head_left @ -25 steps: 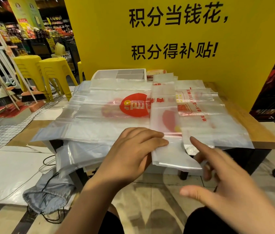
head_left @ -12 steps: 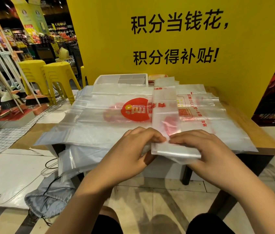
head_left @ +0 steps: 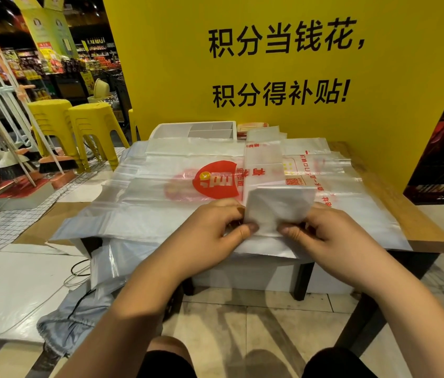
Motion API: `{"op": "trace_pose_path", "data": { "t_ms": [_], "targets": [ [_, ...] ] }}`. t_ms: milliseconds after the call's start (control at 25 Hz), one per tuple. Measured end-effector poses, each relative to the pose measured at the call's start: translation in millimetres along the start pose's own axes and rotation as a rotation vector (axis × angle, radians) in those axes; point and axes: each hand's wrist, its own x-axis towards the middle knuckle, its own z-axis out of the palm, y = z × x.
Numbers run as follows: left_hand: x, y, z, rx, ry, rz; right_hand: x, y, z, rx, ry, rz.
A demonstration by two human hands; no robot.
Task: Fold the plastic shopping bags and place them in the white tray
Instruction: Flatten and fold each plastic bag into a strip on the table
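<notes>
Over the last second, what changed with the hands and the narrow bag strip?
The right hand, open in the air a second ago, came down and pinched the folded bag strip opposite the left hand. Together they lifted its near end and are turning it over away from the person. The spread bags, white tray and table stayed put.

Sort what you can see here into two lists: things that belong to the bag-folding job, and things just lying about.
Part of the job:
- folded bag strip, pinched by the left hand and right hand
- flat bags spread on the table
- white tray

Lying about:
- yellow stools
- brooms
- grey drawstring bag on the floor
</notes>
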Motion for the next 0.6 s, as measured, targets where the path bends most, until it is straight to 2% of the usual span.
{"op": "trace_pose_path", "data": {
  "t_ms": [160, 400, 480, 600],
  "targets": [
    [7, 7, -1, -0.034, 0.044, -0.126, 10, 2, 3, 0.081, 0.022, 0.168],
    [18, 14, 9, 0.062, 0.159, -0.215, 33, -9, 8, -0.025, 0.008, 0.383],
    [21, 15, 13, 0.072, 0.188, -0.251, 37, -12, 13, -0.056, 0.062, 0.434],
    [23, 18, 18, 0.209, 0.186, -0.233, 36, -20, 22, -0.170, 0.162, 0.470]
  ]
}}
